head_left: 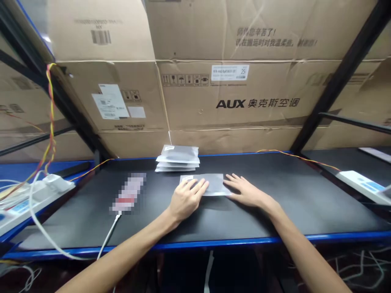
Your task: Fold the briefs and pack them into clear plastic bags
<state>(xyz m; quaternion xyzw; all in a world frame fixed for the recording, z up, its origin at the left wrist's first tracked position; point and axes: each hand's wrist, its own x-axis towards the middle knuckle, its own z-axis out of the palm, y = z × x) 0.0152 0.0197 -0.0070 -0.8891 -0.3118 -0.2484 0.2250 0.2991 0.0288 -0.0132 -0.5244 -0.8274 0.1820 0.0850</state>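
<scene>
A flat grey plastic pouch point(214, 183) with a small white label lies on the black table mat point(275, 195). My left hand point(186, 197) rests flat on the pouch's left end, fingers stretched out and together. My right hand point(244, 191) lies flat on its right end, fingers spread. Just behind, a small stack of similar grey pouches point(179, 158) sits near the table's back edge.
Large cardboard boxes point(232, 97) form a wall behind the table. A blurred-out device point(128, 192) with a white cable lies at the left. White power strips point(33, 195) point(362, 185) sit at both sides, with red-yellow wires. The blue table edge point(214, 244) runs along the front.
</scene>
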